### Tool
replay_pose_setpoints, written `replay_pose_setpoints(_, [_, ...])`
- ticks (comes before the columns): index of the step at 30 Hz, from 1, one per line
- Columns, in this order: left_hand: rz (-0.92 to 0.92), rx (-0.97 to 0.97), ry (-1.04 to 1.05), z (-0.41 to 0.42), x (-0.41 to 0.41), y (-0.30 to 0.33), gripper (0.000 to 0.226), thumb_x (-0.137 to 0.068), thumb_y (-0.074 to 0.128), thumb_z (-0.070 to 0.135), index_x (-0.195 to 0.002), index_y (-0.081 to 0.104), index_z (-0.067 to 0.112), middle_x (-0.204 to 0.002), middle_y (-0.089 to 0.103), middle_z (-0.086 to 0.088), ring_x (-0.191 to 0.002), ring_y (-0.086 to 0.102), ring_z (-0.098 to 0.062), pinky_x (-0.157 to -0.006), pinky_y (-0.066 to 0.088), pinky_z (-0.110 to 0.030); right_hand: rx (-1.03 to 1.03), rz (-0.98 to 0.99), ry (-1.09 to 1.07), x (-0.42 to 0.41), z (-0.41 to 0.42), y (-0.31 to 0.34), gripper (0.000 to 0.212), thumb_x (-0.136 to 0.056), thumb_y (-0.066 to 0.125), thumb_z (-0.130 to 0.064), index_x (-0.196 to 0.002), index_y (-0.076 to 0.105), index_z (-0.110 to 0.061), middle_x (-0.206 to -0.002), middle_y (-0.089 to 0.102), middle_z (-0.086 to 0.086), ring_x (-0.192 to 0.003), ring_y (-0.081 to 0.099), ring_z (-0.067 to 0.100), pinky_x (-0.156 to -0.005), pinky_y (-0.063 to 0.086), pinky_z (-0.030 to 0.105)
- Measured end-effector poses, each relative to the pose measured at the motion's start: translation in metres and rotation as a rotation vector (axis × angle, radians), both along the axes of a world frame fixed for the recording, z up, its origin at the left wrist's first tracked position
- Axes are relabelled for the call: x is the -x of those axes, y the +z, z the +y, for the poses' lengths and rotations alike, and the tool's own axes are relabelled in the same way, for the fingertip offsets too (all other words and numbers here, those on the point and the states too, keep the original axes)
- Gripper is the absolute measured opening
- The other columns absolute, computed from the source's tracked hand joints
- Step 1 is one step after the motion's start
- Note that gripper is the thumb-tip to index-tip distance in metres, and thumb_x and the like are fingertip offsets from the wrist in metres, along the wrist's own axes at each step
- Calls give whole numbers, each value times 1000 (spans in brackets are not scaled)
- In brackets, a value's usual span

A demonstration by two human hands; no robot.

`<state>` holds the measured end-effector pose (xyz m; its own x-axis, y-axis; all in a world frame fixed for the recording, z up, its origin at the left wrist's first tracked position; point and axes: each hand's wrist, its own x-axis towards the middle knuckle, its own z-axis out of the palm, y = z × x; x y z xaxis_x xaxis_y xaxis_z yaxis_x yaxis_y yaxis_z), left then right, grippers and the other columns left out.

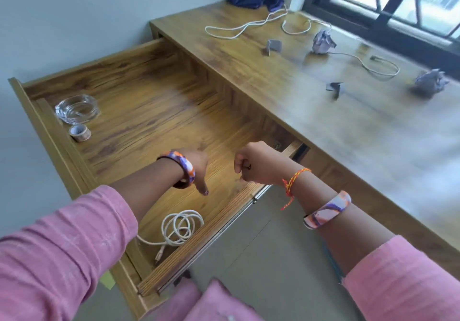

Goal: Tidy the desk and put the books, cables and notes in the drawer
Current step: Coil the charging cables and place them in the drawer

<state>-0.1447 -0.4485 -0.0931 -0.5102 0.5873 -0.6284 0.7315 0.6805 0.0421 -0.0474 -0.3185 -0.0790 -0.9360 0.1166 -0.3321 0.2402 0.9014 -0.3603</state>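
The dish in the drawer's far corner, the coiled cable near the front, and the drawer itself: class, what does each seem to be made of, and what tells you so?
Dish: clear glass, likely; see-through, with bright glints on its thick rim.
Coiled cable: white and smooth, probably plastic-sheathed; it bends in loose loops.
Drawer: wood or wood-look board; streaky brown grain, matt sheen.

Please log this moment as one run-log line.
drawer: open | coiled cable: inside | left hand: empty | right hand: curled, empty | desk cables: pending
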Motion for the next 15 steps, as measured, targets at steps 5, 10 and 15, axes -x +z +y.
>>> replay_pose_setpoints(5, [-33,331,14,-17,-9,-22,63,-80,60,57,-112,62,3,-98,68,-7,-87,60,-23,-87,49,-32,43,-28,73,4,8,-9,17,-77,64,-1,-91,67,-10,-73,52,-4,-76,53,15,-56,38,13])
replay_pose_setpoints(10, [-59,445,95,-32,1,-33,78,-80,39,73,-119,59,9,-123,61,-4,-105,58,-23,-96,46,-33,109,-69,119,25,1,-22,15,-79,64,-1,-93,66,-7,-81,61,3,-72,58,18,-64,50,26])
replay_pose_setpoints(15, [-119,451,202,-42,10,-38,85,-76,40,77,-126,55,9,-125,59,-5,-111,57,-23,-93,46,-30,78,-212,272,45,-17,-43,21,-79,71,-12,-99,66,-10,-76,59,2,-69,58,20,-60,47,25])
